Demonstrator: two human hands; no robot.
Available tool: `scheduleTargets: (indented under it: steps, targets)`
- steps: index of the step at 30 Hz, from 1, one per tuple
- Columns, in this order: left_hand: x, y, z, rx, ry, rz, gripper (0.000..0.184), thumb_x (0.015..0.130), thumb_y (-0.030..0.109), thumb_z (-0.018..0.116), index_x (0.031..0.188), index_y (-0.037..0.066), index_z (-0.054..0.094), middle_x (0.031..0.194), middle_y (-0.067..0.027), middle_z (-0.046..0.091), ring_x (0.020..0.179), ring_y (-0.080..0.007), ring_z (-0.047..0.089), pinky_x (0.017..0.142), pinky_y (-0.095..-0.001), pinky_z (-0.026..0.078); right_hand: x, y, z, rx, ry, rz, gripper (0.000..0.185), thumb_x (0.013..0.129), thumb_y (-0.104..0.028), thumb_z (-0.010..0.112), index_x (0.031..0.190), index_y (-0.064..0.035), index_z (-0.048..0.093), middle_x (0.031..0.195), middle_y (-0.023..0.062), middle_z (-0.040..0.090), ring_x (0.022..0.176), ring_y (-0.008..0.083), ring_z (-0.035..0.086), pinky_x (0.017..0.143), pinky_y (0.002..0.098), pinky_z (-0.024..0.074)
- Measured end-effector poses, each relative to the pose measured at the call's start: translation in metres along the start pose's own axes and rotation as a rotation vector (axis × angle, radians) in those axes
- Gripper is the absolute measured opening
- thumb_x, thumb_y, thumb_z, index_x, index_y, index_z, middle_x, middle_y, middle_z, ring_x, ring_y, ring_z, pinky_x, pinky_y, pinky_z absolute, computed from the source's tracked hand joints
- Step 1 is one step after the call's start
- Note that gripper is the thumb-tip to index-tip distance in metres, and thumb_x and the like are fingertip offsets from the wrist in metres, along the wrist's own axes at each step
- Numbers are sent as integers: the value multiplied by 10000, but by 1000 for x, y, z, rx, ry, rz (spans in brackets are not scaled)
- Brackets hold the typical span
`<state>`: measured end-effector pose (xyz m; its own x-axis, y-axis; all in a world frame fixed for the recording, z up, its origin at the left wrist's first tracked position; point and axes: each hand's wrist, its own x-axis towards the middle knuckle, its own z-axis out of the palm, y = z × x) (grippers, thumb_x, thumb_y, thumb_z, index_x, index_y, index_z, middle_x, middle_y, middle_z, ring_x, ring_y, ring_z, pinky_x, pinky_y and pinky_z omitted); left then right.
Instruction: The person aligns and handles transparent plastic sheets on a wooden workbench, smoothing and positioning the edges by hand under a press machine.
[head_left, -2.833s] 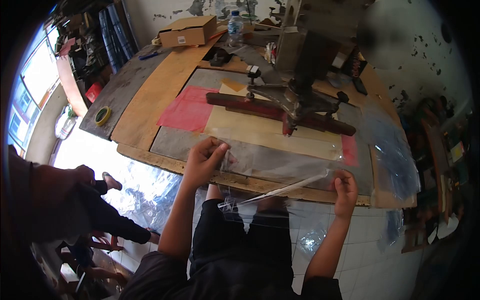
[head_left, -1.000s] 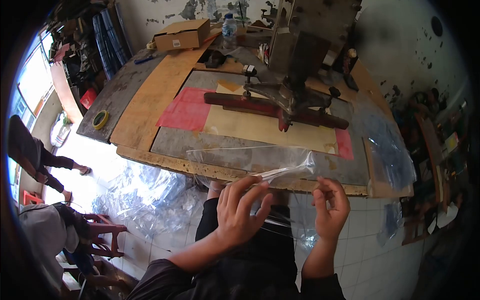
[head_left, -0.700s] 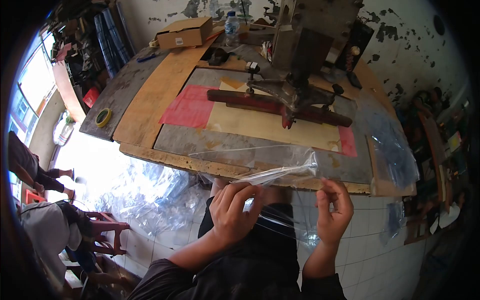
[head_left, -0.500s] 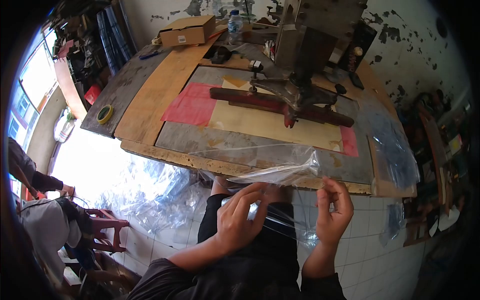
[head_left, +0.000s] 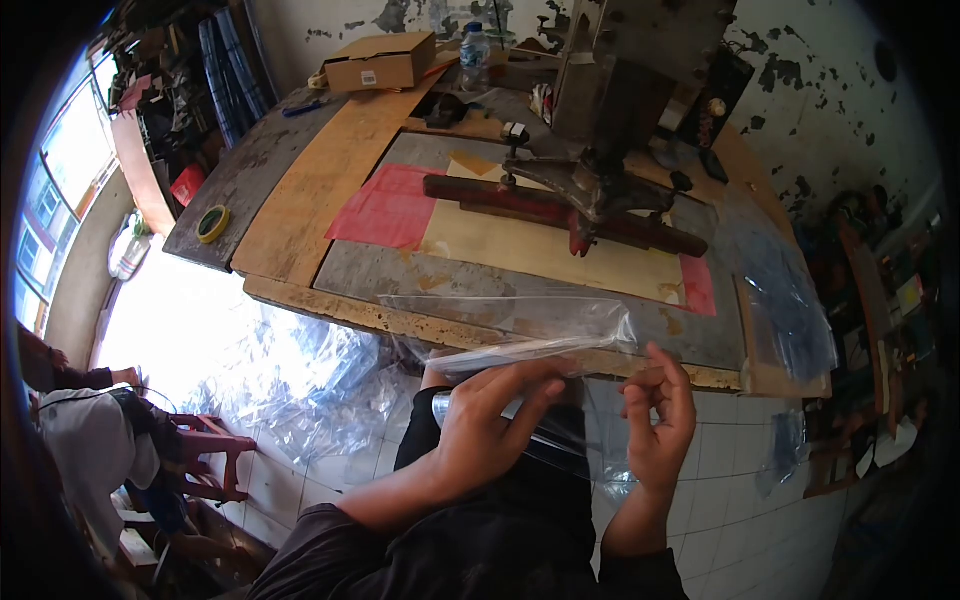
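Note:
A clear plastic sheet lies partly over the front edge of the work table and hangs down between my hands above my lap. My left hand has its fingers bent over the folded plastic, with thumb and forefinger close together. My right hand is raised at the sheet's right end, its fingers curled toward the thumb on the film's edge. Beyond the hands, a heat-sealing machine with a dark red bar stands over a cream sheet and pink-red sheets.
A cardboard box, a water bottle and a yellow tape roll are on the table. Plastic film lies at its right side. Crumpled plastic covers the floor at left, near a red stool. Another person's arm shows at far left.
My left hand's fingers have closed together and moved slightly right along the plastic. My right hand has shifted a little left. The other person's arm at far left has moved lower.

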<state>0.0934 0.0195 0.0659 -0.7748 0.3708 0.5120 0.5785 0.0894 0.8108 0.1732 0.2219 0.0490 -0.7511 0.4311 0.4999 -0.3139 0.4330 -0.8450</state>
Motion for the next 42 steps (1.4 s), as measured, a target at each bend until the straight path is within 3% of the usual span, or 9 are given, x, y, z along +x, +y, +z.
scheduleTargets:
  steps: [6,8,9,11,14,24,30,36,42]
  targets:
    - [8,0,-1,52,-35,154,209,953,-1,728,1150,51,773,1191,-124,801,1139,-288,761,957,-389,562,11,-12,-10,-195,-137,72,529,984,-118,768,1472,-8,596,1044,95,724,862,132,657,728,259,504]
    - [6,-4,4,-87,-76,66,202,934,2,739,1123,62,777,1210,-112,798,1149,-282,759,963,-403,561,22,-20,-5,-630,-2,-419,534,961,-123,778,1459,-19,618,1174,123,717,1076,248,684,938,361,533]
    - [7,-2,4,-88,-78,69,202,934,2,739,1123,62,777,1210,-112,798,1149,-282,759,963,-403,561,23,-24,-6,-632,1,-419,534,961,-123,778,1459,-19,618,1174,123,717,1076,248,684,938,361,533]
    - [9,2,4,41,-124,158,185,924,10,748,1099,63,772,1242,-103,788,1184,-288,744,980,-424,556,23,-31,-7,-456,-106,-505,539,932,-173,807,1425,-23,650,1295,141,703,1270,347,636,1105,459,473]
    - [13,6,2,76,-131,277,201,915,38,763,1111,84,764,1263,-77,772,1221,-264,724,1018,-454,541,33,-32,-5,-459,-289,-531,548,925,-244,818,1396,-8,667,1345,145,700,1334,353,621,1111,475,482]
    - [10,6,2,18,-147,259,235,889,19,775,1117,60,735,1249,-91,764,1230,-280,714,1035,-465,540,28,-22,2,-257,-320,-529,494,914,-244,836,1321,0,700,1306,151,743,1280,338,686,1077,452,517]
    - [12,5,1,225,-117,436,291,846,45,793,1130,73,739,1222,-74,762,1176,-258,729,1002,-446,544,27,-25,-5,-304,-294,-503,424,880,-196,862,1242,-19,729,1241,125,761,1166,307,721,1000,434,532]
    - [8,2,-4,429,-108,500,325,806,155,809,1126,129,758,1086,-15,742,990,-203,704,875,-376,504,29,-24,-2,-287,-337,-512,312,878,-154,857,1155,-46,763,1148,94,766,1095,289,728,963,409,532]
    - [8,21,6,590,215,428,331,820,161,782,1149,185,772,1147,24,710,1047,-214,674,926,-387,465,27,-19,-6,-216,-320,-422,281,881,-108,849,1141,-48,763,1093,92,768,1029,277,726,948,412,536]
